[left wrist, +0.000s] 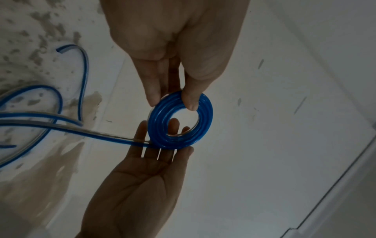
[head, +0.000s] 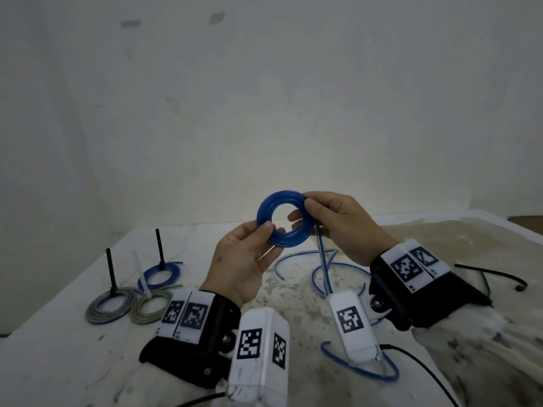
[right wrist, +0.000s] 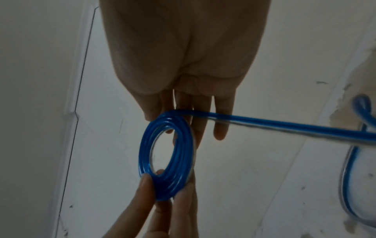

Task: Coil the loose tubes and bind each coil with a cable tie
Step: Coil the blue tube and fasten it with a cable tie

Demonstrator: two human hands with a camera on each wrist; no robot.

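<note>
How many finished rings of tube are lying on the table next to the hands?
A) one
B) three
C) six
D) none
B: three coils lie on the table at the left: a blue coil, a grey coil and a greenish coil; a fourth blue ring is up in the left hand and right hand, its tail trailing loose.

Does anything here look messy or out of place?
Mostly the table: its surface is blotchy with brown stains. The blue tube's uncoiled tail sprawls across it in loose loops below the coil both hands hold. Three bound coils sit tidily at the left.
</note>
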